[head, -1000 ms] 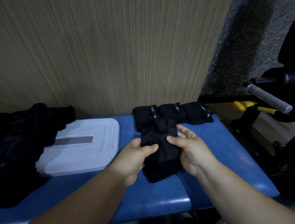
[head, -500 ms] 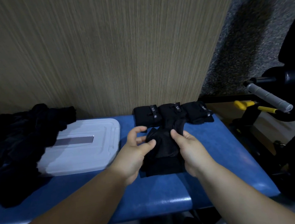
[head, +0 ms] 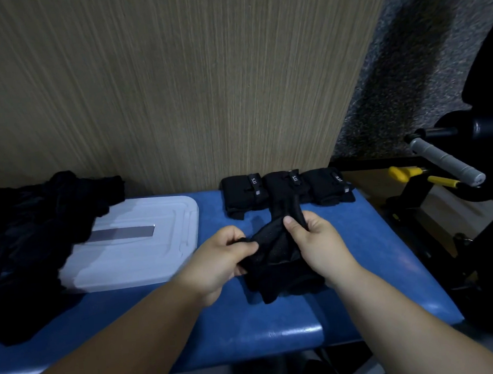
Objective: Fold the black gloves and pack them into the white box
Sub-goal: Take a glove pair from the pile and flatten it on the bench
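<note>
Matt black cloth in the glove (head: 275, 254), mesh-like on the upper face. Same matt cloth in the folded gloves (head: 286, 188) and the pile (head: 30, 233). Smooth white plastic in the box (head: 145, 262), with a dull grey strip (head: 123, 233). Glossy blue padding on the counter (head: 280, 326). Matt wood grain on the wall (head: 172, 89).

Black gloves (head: 277, 261), white box (head: 131, 243), blue bench (head: 250, 328), wood-grain wall (head: 172, 89).

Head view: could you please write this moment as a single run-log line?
black glove: mid-fold; left hand: grips it; right hand: pinches it; folded gloves: three behind; white box: closed
</note>
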The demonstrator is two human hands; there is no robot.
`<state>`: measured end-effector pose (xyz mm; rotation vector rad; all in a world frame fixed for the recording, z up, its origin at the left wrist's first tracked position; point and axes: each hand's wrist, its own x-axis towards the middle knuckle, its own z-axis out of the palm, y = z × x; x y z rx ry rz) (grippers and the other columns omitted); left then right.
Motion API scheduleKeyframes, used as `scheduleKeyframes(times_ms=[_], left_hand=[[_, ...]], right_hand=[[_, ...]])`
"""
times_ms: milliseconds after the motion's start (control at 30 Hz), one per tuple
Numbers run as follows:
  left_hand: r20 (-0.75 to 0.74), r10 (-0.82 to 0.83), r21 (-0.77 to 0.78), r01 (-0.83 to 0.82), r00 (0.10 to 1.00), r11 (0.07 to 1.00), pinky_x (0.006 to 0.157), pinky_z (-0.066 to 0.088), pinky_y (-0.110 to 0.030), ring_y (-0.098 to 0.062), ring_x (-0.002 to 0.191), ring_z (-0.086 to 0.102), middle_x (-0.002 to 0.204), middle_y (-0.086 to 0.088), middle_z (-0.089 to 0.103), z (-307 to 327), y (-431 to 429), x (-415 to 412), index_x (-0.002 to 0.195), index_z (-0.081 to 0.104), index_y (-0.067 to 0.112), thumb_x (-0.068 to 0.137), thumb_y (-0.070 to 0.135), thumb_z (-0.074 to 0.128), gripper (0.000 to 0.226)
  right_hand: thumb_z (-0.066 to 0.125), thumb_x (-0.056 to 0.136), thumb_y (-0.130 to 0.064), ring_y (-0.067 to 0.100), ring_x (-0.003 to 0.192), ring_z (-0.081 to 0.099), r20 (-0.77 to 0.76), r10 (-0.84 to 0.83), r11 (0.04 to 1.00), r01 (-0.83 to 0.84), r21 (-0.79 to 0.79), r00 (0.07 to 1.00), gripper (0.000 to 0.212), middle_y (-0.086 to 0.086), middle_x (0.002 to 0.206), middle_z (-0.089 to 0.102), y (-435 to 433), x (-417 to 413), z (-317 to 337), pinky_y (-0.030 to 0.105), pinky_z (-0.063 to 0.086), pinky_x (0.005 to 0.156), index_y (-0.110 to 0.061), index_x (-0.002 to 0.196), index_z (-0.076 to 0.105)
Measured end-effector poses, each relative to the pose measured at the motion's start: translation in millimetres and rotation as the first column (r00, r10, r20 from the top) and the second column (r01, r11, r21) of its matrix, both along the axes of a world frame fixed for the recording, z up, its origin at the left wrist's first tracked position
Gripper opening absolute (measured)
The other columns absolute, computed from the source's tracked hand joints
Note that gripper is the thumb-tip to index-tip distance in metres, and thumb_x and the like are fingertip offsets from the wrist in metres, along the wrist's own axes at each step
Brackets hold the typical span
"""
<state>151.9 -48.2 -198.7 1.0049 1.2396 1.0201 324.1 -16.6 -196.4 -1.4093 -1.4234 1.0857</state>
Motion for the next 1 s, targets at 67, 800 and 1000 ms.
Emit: scheduleKeyframes(times_ms=[67,800,1000], left_hand=[[-0.033,0.027,-0.016,-0.027,0.999,1.000,0.063,0.043,-0.029,-0.013,0.061,0.048,0.067,-0.003,0.048,2,1,-4,0.070,0.043,0.015,0.090,0.004,0.056,0.026],[-0.667,-0.108,0.170,0.292,0.737,0.941,0.067,0.043,-0.017,-0.004,0.075,0.055,0.084,0.012,0.060,-9,16,9,0.088,0.059,0.030,0.094,0.024,0.055,0.009],[-0.891,0.064,0.238,0.342,0.449,0.909,0.069,0.038,-0.024,-0.010,0.082,0.050,0.092,0.011,0.053,-17,19,28,0.096,0.053,0.027,0.097,0.033,0.047,0.009]], right_hand=[[0.058,0.095,-0.032,0.019,0.084,0.068,0.055,-0.025,0.999,0.027,-0.029,0.998,0.020,0.004,0.086,0.073,2,4,-1,0.029,0.053,0.075,-0.015,0.089,0.067],[0.066,0.087,-0.040,0.013,0.081,0.060,0.528,0.085,0.991,-0.017,-0.133,0.845,0.048,-0.005,0.086,0.059,3,17,-7,0.025,0.047,0.063,-0.024,0.125,0.041],[0.058,0.089,-0.050,0.015,0.079,0.053,0.716,0.054,0.998,-0.011,-0.065,0.696,0.056,-0.007,0.086,0.052,-3,20,-6,0.028,0.041,0.060,-0.025,0.133,0.033]])
